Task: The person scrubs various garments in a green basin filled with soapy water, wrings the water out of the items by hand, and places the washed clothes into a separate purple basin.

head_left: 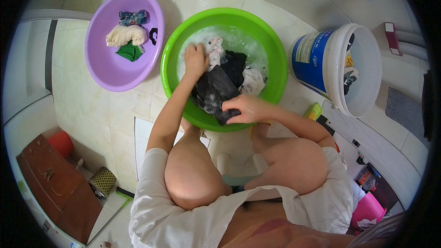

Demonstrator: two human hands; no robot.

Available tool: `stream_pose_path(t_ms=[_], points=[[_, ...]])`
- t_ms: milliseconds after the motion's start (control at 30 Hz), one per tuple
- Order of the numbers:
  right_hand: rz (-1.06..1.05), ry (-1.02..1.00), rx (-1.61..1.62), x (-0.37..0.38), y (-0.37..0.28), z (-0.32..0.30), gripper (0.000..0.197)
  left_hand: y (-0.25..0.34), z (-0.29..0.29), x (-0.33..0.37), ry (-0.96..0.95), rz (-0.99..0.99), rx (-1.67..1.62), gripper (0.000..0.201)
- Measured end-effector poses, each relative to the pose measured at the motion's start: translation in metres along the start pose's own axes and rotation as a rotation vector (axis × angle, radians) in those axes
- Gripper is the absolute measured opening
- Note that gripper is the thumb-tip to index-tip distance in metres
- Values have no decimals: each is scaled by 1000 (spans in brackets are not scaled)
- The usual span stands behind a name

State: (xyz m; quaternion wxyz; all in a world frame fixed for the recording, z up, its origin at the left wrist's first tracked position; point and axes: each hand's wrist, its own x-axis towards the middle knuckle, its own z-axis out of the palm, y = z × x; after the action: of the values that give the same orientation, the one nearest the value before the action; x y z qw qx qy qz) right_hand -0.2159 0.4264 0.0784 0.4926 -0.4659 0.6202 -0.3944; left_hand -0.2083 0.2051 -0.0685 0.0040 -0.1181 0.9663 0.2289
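A green basin (pixel 279 59) in front of me holds sudsy water and wet clothes. My right hand (pixel 248 109) grips the lower end of a dark grey cloth (pixel 218 89) at the near side. My left hand (pixel 196 59) is at the left of the basin, its fingers curled down into the suds. What those fingers hold is hidden. Beside them is a white patterned cloth (pixel 215 46). A black cloth (pixel 234 66) lies in the middle of the pile, and a white cloth (pixel 252 81) rests at its right.
At the left stands a purple basin (pixel 98 66) with several garments. A white bucket (pixel 321 59), tipped toward the right, has clothes inside. A brown cabinet (pixel 59 188) and a green-handled squeegee (pixel 123 194) are at the lower left, and a pink container (pixel 369 209) at the lower right.
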Motion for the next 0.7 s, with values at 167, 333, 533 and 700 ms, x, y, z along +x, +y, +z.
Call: stream_pose_path(t_ms=[167,333,533,700], points=[[-11,400,198,-9,-47,-60,21,1,-18,22,57,212,-296,54],[-5,727,533,-28,-85,-98,16,-10,10,17,-69,236,-182,38],[-89,820,700,9,-71,-120,13,5,22,0,-410,92,-371,31],[25,745,645,47,-25,-116,16,30,6,-31,-420,392,-288,24]])
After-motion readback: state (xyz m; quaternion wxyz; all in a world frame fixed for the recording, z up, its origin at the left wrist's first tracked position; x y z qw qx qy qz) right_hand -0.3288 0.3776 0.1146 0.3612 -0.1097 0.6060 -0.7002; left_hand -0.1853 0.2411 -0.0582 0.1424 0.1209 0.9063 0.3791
